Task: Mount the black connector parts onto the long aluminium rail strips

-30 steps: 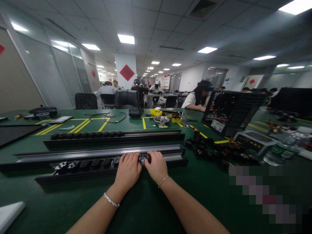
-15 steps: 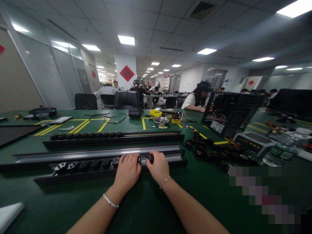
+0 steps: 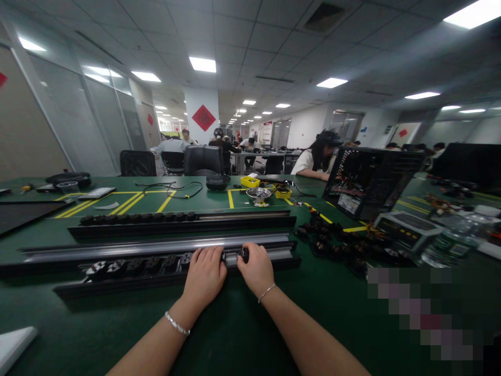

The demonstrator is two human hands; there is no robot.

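My left hand (image 3: 206, 269) is closed over the right end of a row of black round parts (image 3: 135, 266) lined up in the front channel (image 3: 129, 285). A dark edge of one part shows at its index fingertip; the rest is hidden under the hand. Pinched between the thumb and fingers of my right hand (image 3: 256, 267) is a small black part (image 3: 243, 254), held at the same channel, a short gap to the right of my left hand. Bare silvery metal of the channel shows between the hands.
Behind the front channel lie a second long channel (image 3: 156, 244) and a third (image 3: 235, 220) with black parts along its left half. A heap of black parts (image 3: 340, 243), a computer case (image 3: 371, 180), a power supply (image 3: 407, 230) and a bottle (image 3: 450, 245) stand right. A co-worker (image 3: 315, 156) sits beyond.
My right hand has shifted slightly right with the small black part, widening the gap between the hands. My left hand has stayed almost in place.
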